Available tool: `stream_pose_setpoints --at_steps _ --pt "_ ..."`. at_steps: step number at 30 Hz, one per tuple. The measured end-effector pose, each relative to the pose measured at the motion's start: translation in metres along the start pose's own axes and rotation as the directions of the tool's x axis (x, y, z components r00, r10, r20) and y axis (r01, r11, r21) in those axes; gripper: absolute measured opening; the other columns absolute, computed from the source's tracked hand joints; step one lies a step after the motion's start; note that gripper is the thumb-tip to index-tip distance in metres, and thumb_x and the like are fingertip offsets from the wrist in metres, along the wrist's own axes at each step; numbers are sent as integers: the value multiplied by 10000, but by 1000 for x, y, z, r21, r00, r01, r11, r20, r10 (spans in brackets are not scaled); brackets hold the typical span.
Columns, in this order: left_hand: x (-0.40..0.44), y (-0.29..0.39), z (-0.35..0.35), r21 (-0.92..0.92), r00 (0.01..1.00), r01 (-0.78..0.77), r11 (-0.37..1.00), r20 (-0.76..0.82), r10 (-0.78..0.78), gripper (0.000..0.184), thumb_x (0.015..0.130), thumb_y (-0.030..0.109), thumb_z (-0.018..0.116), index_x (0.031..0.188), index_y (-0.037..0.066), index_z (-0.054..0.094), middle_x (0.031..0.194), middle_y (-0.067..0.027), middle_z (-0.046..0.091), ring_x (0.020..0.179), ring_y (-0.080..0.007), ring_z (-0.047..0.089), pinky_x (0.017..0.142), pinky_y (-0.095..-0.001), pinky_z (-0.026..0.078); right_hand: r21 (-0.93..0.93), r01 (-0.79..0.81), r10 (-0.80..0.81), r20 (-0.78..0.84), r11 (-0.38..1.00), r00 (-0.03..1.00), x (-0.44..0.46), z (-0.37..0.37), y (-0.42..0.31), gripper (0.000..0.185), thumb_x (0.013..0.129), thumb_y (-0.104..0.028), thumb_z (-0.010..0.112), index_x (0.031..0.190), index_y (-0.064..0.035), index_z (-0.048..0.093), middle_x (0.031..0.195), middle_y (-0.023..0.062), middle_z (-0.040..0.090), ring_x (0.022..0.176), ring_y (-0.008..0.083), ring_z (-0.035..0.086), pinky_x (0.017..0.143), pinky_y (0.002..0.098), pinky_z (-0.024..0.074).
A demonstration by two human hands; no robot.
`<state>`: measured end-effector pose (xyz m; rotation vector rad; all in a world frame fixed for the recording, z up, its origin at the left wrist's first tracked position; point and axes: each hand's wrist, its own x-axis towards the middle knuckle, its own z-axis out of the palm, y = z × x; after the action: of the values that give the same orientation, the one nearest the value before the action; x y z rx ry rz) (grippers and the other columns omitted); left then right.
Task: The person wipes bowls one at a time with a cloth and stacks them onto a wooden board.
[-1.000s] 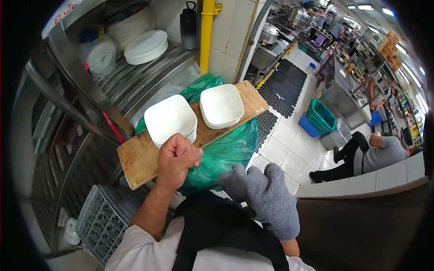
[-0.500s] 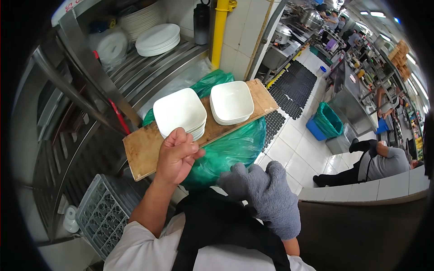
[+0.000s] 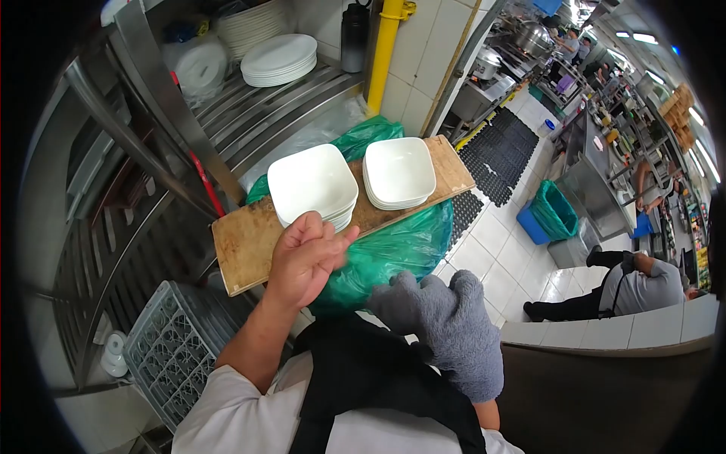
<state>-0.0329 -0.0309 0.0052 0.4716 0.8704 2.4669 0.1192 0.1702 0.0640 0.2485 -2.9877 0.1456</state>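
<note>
My left hand [image 3: 306, 261] is bare, with its fingers curled in and one finger partly out. It is just in front of the left stack of white square bowls [image 3: 314, 181], overlapping its near edge; I see nothing in its grip. A grey fluffy cloth [image 3: 446, 325] covers my right hand [image 3: 454, 333], bunched around the fingers, which are hidden. Beside the left stack, a second stack of white square bowls [image 3: 399, 170] stands on the same wooden board [image 3: 246, 250]. Green plastic [image 3: 401, 253] bulges out under the board.
White plates [image 3: 280, 59] are stacked on the slatted metal rack, near a dark bottle [image 3: 354, 38] and a yellow pipe [image 3: 386, 57]. A grey dish crate [image 3: 170, 352] is at lower left. Rightward are a lined blue bin [image 3: 550, 212], black floor mats [image 3: 499, 155] and a person bending [image 3: 639, 284].
The view has shifted slightly, so the board and bowls appear further right. My left hand has moved slightly and one finger extends further. The cloth-covered right hand stays nearly still.
</note>
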Motion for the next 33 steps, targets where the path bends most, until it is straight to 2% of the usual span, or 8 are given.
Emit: stream_pose_setpoints --at_steps 2,3,5,6,8,12,14,33 --pt "3 -7 3 -15 996 19 1000 -84 -20 390 872 -109 571 698 152 338 629 61 339 653 -80 516 1148 -473 343 29 -23 23 0 999 1000 0 2 0 532 801 -91 610 1314 -162 491 951 100 491 820 311 471 692 399 446" --pt "4 -9 1 -16 997 20 1000 -80 -21 390 872 -109 571 698 152 338 629 61 339 653 -80 516 1148 -473 343 36 -35 35 1 999 999 0 4 -1 533 801 -91 610 1315 -160 491 953 101 491 822 313 471 693 401 448" --pt "4 -13 -1 -30 1000 10 1000 -28 -11 381 894 -99 560 697 144 342 642 64 327 838 -153 637 1181 -514 295 38 -35 35 1 999 999 -1 4 0 542 799 -88 611 1323 -157 486 948 108 489 830 322 467 701 402 452" --pt "4 -12 -2 -31 1000 12 999 -27 -13 381 894 -99 560 697 144 342 642 64 327 838 -153 637 1181 -514 295 42 -30 30 1 999 1000 -1 4 0 552 798 -84 612 1330 -154 481 944 115 487 839 331 464 710 403 455" --pt "4 -9 -2 -64 999 5 998 -50 -8 371 898 -100 546 700 138 343 644 61 336 979 -232 658 1195 -540 263 34 -24 24 -3 999 1000 -1 3 1 552 800 -82 609 1332 -149 478 941 117 487 839 332 464 709 401 456" --pt "3 3 3 -88 999 -1 996 -32 -2 360 900 -101 534 705 137 348 642 59 339 959 -222 653 1194 -554 255 17 -16 16 1 1000 1000 -2 2 -1 550 805 -77 605 1336 -140 473 936 121 487 841 335 463 707 397 458" --pt "3 6 3 -92 998 -34 995 52 39 352 900 -99 529 709 138 353 641 58 343 981 -237 651 1193 -568 245 9 -15 15 4 1000 1000 -1 2 -1 550 808 -75 602 1338 -135 470 934 123 487 841 336 462 706 396 459" --pt "-1 16 4 -76 993 -65 995 89 72 334 903 -78 536 709 139 372 647 52 367 1179 -360 597 1195 -549 211 36 35 -34 -38 999 999 3 -9 -2 503 841 -87 571 1335 -97 477 920 137 500 830 346 480 704 405 473"
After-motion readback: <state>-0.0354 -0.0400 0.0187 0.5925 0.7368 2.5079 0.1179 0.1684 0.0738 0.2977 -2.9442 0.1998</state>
